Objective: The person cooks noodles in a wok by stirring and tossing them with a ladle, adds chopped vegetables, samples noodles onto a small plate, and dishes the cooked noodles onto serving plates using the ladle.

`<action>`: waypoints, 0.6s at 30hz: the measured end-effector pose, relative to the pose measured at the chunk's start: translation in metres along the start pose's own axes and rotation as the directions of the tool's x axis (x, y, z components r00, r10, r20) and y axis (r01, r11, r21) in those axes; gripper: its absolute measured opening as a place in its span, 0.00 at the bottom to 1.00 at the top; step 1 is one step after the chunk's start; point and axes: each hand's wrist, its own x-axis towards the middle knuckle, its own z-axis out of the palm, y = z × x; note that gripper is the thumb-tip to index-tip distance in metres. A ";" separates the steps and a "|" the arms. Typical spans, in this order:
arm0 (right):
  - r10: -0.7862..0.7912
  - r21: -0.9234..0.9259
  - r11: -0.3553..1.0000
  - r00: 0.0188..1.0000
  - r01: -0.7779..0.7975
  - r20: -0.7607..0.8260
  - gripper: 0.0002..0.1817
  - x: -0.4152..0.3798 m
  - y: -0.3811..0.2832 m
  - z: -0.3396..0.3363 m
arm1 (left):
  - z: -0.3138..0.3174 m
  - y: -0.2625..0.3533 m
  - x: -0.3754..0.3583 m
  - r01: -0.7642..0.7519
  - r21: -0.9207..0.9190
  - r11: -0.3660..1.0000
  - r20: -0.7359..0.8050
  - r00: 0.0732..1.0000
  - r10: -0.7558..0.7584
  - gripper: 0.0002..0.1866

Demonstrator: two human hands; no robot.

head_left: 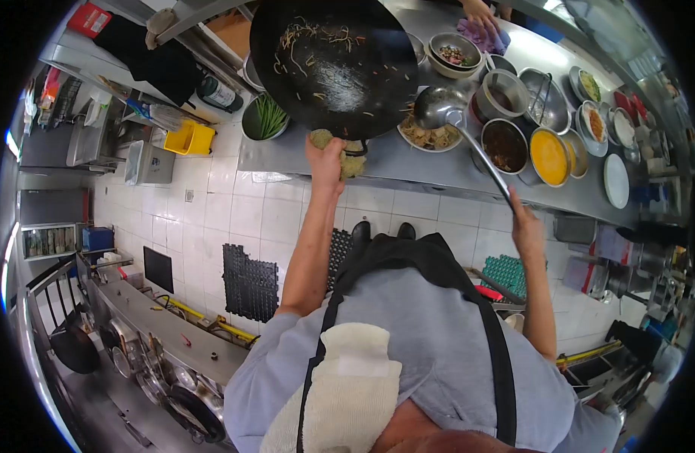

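A big black wok is tilted over the steel counter, with noodle strands and small bits stuck to its inside. My left hand is closed around its handle through a greenish cloth. In my right hand is the long handle of a steel ladle. The ladle's bowl is beside the wok's right rim, overlapping a plate of food in this view. Left of the wok stands a bowl of cut green vegetables.
Pots of dark sauce and yellow liquid line the counter on the right, near a white oval plate. Another person's hand rests by a purple cloth across the counter. Black mats lie on the tiled floor.
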 end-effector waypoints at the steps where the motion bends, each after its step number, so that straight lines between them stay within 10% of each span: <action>1: 0.044 -0.052 0.998 0.997 -0.041 0.060 0.40 0.005 -0.007 -0.020 | -0.004 0.006 -0.001 0.012 0.009 1.000 0.016 1.000 -0.012 0.25; 6: -0.239 0.395 0.878 0.963 0.270 -0.127 0.38 0.040 -0.054 -0.005 | -0.008 0.020 -0.003 0.074 -0.021 0.997 0.038 0.997 -0.074 0.20; 18: 0.118 -0.180 0.976 0.991 -0.127 -0.060 0.42 -0.038 -0.030 -0.056 | -0.050 0.025 0.022 0.076 -0.002 0.997 0.099 0.992 -0.075 0.12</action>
